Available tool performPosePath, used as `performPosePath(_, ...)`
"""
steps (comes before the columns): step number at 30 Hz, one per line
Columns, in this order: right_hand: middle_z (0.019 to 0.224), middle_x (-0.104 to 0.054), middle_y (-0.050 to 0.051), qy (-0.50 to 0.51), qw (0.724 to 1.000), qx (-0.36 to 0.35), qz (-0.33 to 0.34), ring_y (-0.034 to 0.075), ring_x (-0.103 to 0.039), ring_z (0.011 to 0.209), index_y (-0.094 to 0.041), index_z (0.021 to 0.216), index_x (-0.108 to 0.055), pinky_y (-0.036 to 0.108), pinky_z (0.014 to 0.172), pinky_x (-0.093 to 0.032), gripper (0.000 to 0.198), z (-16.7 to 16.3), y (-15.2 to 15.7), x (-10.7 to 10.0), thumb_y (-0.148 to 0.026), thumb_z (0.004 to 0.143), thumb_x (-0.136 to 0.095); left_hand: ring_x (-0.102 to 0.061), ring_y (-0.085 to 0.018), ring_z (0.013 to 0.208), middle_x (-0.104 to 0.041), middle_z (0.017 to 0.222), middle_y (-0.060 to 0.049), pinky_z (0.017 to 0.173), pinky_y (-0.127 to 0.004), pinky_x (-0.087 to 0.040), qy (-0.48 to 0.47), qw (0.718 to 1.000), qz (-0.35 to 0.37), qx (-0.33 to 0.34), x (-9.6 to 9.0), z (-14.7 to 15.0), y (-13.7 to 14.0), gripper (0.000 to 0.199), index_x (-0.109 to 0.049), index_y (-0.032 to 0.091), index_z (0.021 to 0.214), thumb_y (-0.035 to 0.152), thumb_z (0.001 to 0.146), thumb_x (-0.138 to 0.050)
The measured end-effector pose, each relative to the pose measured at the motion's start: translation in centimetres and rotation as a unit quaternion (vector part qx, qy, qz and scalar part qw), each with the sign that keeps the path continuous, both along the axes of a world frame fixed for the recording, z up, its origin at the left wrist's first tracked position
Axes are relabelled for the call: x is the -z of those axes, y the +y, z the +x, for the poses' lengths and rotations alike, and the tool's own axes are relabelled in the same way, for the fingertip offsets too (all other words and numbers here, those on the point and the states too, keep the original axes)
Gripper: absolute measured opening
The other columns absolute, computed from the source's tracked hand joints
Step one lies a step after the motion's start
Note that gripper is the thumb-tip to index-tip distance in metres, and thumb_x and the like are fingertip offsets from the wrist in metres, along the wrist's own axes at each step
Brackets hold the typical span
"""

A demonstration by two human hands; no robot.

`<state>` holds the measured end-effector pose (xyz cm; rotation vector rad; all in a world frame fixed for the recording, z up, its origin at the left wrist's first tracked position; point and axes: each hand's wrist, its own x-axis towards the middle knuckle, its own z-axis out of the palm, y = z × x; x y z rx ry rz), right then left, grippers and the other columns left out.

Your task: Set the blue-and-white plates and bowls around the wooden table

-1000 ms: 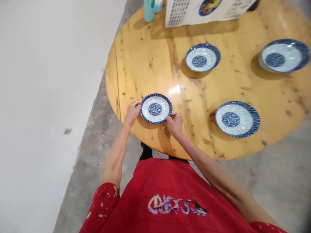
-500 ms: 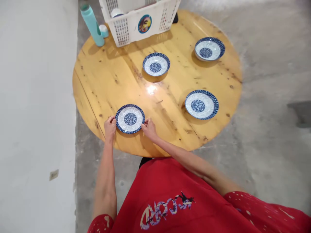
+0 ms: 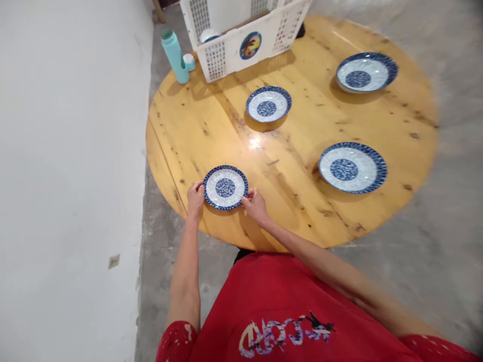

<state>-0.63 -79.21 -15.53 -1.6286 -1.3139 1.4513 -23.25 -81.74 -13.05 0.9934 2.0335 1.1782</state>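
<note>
Both hands pinch one small blue-and-white plate (image 3: 225, 187) by its rim: the left hand (image 3: 195, 198) grips the left edge, the right hand (image 3: 255, 205) the right edge, fingertips curled onto the rim. The plate lies flat on the round wooden table (image 3: 188, 130), close to the near-left edge. Whether the fingers reach under the plate cannot be told, since the rim hides them. Left to right: a white wall (image 3: 68, 151) fills the left side, a small plate-like fitting on it too small to identify; a teal bottle (image 3: 175, 55) stands upright at the far-left table edge with a small pale-capped object (image 3: 189, 62) just beside it, hard to make out; a white slatted basket (image 3: 245, 35) with a round sticker is cut off by the upper frame edge, something rounded showing inside. Three further patterned plates lie well apart: a middle plate (image 3: 268, 103) near the basket, a near-right plate (image 3: 352, 167), and a far-right plate (image 3: 366, 72), slightly blurred. Nothing stands between the hands and these. A red shirt (image 3: 287, 311) hides the table's nearest edge.
</note>
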Motion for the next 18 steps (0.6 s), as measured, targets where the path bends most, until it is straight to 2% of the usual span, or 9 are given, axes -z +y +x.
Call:
performPosePath(4, 0.075, -0.063, 0.001, 0.046, 0.999, -0.010, -0.024, 0.022, -0.066, 0.066, -0.025, 0.084, -0.049, 0.035, 0.063, -0.057, 0.024, 0.1, -0.1, 0.1, -0.037, 0.072, -0.066, -0.065, -0.018, 0.084, -0.074, 0.089, -0.004, 0.080, -0.027, -0.050, -0.009, 1.000, 0.005, -0.001, -0.4, 0.3, -0.5, 0.023, -0.074, 0.018, 0.090, 0.023, 0.085, -0.052)
performPosePath(8, 0.074, -0.066, 0.003, 0.081, 0.996, -0.007, -0.040, 0.021, -0.068, 0.065, -0.023, 0.086, -0.053, 0.033, 0.060, -0.058, 0.027, 0.4, -0.4, -0.6, -0.043, 0.075, -0.067, -0.064, -0.017, 0.080, -0.072, 0.084, -0.004, 0.073, -0.027, -0.051, -0.043, 0.999, -0.006, -0.023, -0.2, 0.5, -1.5, 0.023, -0.073, 0.018, 0.090, 0.030, 0.090, -0.053)
performPosePath(12, 0.073, -0.067, 0.004, 0.092, 0.995, 0.013, -0.035, 0.020, -0.067, 0.064, -0.022, 0.088, -0.056, 0.032, 0.060, -0.058, 0.033, 2.4, -1.4, -0.8, -0.051, 0.078, -0.066, -0.062, -0.014, 0.070, -0.068, 0.077, -0.003, 0.066, -0.024, -0.050, -0.097, 0.989, -0.040, -0.101, 0.4, 0.3, -3.5, 0.022, -0.069, 0.018, 0.087, 0.032, 0.091, -0.052)
performPosePath(15, 0.075, -0.067, 0.004, 0.090, 0.994, 0.047, -0.045, 0.018, -0.066, 0.063, -0.022, 0.088, -0.056, 0.030, 0.058, -0.057, 0.037, 5.1, -2.7, -0.6, -0.055, 0.075, -0.068, -0.062, -0.012, 0.068, -0.069, 0.082, -0.004, 0.064, -0.022, -0.050, -0.103, 0.980, -0.033, -0.164, 0.7, 0.1, -5.8, 0.023, -0.069, 0.017, 0.089, 0.034, 0.089, -0.053)
performPosePath(18, 0.074, -0.067, 0.003, 0.086, 0.992, 0.074, -0.059, 0.016, -0.065, 0.060, -0.022, 0.085, -0.057, 0.028, 0.055, -0.056, 0.038, 7.6, -4.4, -0.4, -0.055, 0.072, -0.070, -0.063, -0.012, 0.069, -0.071, 0.086, -0.005, 0.065, -0.022, -0.051, -0.097, 0.975, -0.018, -0.198, 0.6, 0.1, -8.4, 0.026, -0.070, 0.017, 0.095, 0.034, 0.089, -0.052)
